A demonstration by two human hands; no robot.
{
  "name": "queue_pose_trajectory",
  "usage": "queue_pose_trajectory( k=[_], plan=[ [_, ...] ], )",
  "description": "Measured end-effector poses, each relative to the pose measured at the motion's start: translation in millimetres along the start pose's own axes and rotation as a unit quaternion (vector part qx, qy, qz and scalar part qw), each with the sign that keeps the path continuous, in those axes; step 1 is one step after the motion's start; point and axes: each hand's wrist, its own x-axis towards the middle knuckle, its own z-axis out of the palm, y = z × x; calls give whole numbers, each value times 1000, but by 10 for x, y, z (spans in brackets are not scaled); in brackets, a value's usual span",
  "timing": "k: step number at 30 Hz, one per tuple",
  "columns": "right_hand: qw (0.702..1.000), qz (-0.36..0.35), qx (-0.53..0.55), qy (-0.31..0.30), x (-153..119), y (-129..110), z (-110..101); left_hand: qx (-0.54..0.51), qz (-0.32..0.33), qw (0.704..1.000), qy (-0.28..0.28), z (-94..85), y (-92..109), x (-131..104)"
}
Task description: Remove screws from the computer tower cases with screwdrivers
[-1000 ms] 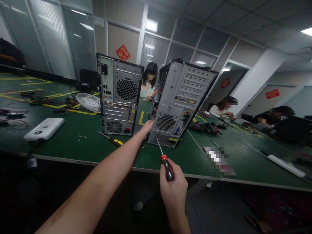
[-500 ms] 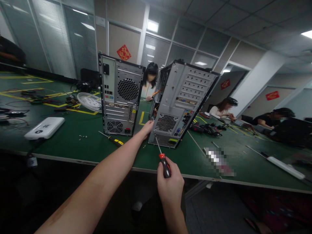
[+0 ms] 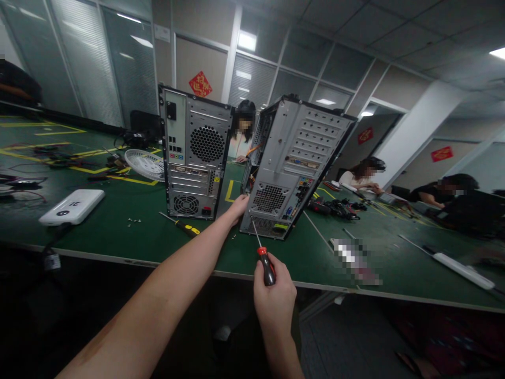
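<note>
My right hand (image 3: 276, 284) is wrapped round the dark handle of a screwdriver (image 3: 265, 266) with a red collar. Its shaft points up and its tip touches the lower left of the back panel on a computer case (image 3: 272, 158). This case stands upright, looking tilted, with its left side open. At that open side is my left hand (image 3: 240, 207), its fingers hidden behind the case edge, so their grip cannot be made out. A second computer case (image 3: 199, 158) stands upright to the left. In front of it lies a yellow and black screwdriver (image 3: 185, 227).
Small screws (image 3: 134, 221) lie on the green table (image 3: 130, 242). To the left are a white power bank (image 3: 73, 207) and a white plastic basket (image 3: 144, 163). Black cables (image 3: 339, 209) and a power strip (image 3: 463, 269) lie right. Several people sit around the table.
My right hand and the screwdriver handle have shifted very slightly up and left. The tip stays at the same spot, and my left hand has not moved.
</note>
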Motion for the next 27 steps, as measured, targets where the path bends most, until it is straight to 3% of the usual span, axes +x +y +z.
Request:
queue_pose_trajectory(
  k=[5, 13, 19, 27],
  plan=[
    [1000, -1, -22, -10, 21, -87, -4, 8, -42, 999, 6, 9, 53, -32],
    [999, -27, -42, -14, 51, -352, -110, 15, -42, 999, 11, 13, 75, -50],
    [994, -107, -22, 3, 4, -344, -94, 26, -39, 999, 11, -11, 53, -19],
    [987, -150, -43, -45, 38, -362, -174, 11, -33, 999, 11, -24, -9, 6]
  ],
)
